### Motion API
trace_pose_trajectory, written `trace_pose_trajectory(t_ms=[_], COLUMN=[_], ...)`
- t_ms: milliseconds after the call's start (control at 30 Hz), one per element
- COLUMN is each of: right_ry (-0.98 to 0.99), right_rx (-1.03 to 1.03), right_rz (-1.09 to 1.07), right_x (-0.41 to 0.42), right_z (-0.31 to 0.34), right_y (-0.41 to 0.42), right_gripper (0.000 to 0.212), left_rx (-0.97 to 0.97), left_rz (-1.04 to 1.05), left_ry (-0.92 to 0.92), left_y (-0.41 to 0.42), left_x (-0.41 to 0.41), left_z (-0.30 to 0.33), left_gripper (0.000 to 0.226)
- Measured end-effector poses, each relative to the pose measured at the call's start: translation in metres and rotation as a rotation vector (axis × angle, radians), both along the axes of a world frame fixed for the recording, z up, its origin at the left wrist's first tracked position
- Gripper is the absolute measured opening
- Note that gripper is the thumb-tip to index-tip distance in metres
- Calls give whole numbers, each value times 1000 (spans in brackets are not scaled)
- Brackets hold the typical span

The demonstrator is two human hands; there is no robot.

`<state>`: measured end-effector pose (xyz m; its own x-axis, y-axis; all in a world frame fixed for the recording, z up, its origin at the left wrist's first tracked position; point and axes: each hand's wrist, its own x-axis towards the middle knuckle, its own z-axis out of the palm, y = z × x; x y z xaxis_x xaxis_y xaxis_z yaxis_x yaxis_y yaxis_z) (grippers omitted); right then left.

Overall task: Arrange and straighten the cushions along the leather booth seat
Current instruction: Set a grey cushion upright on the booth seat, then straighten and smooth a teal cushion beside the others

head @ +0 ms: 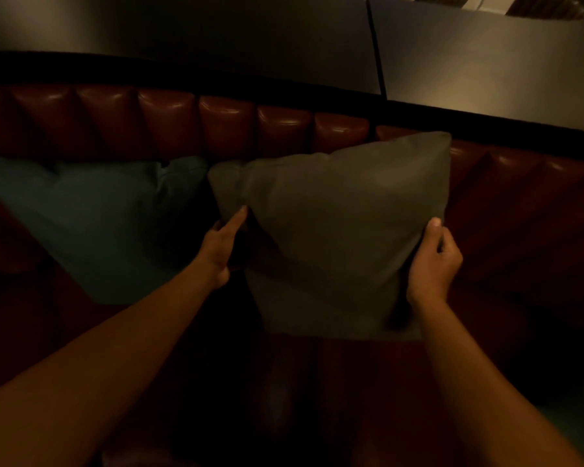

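Note:
A grey-brown square cushion (334, 230) leans against the tufted backrest (223, 129) of the dark red leather booth seat (520, 247). My right hand (434, 261) grips its right edge, thumb on the front. My left hand (221, 246) holds its left edge, fingers tucked behind, thumb pointing up. A teal cushion (91, 217) lies slanted against the backrest to the left, its right corner close to the grey cushion's left corner. The light is dim.
A dark ledge (182, 72) runs along the top of the backrest, with dark wall panels (486, 55) above it. The seat surface (317, 382) stretches toward me below the cushions, and more backrest continues to the right.

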<state>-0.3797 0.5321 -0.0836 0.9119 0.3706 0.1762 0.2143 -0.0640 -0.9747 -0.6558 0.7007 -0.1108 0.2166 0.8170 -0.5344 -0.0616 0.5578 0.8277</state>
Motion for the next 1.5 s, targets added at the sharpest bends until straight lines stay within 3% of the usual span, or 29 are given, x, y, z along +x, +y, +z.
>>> trace_pose_trajectory(t_ms=[100, 233, 367, 600, 667, 733, 800, 967, 1100, 1200, 1300, 1400, 1500], right_ry=[-30, 92, -103, -278, -164, 106, 202, 72, 42, -305, -552, -555, -592], right_rx=[-155, -402, -420, -526, -499, -442, -377, -324, -421, -531, -716, -815, -854], right_rz=[53, 33, 142, 288, 210, 162, 226, 178, 201, 184, 326, 380, 416], right_x=[3, 5, -13, -22, -16, -2, 7, 17, 14, 4, -2, -1, 2], right_z=[-2, -22, -24, -28, -29, -30, -32, -21, -9, -7, -9, -13, -11], right_y=[4, 15, 17, 30, 32, 34, 33, 33, 34, 33, 36, 34, 29], right_gripper=[30, 58, 78, 87, 107, 132, 140, 114, 118, 106, 75, 64, 67], left_rx=[167, 364, 410, 391, 360, 340, 344, 424, 464, 852, 1248, 1216, 1201], left_rz=[96, 4, -163, -241, -248, -212, -192, -197, -204, -192, -374, -609, -677], left_ry=[-11, 122, 337, 467, 479, 447, 433, 605, 627, 726, 933, 1095, 1144], left_y=[0, 2, 6, 15, 18, 20, 19, 10, 3, -12, -15, -13, -13], left_x=[3, 2, 5, 16, 19, 20, 20, 27, 32, 41, 48, 50, 47], left_z=[4, -1, 5, 5, 7, 9, 8, 6, 6, 7, 2, -1, 3], left_gripper=[53, 71, 108, 100, 103, 100, 95, 91, 107, 114, 105, 105, 106])
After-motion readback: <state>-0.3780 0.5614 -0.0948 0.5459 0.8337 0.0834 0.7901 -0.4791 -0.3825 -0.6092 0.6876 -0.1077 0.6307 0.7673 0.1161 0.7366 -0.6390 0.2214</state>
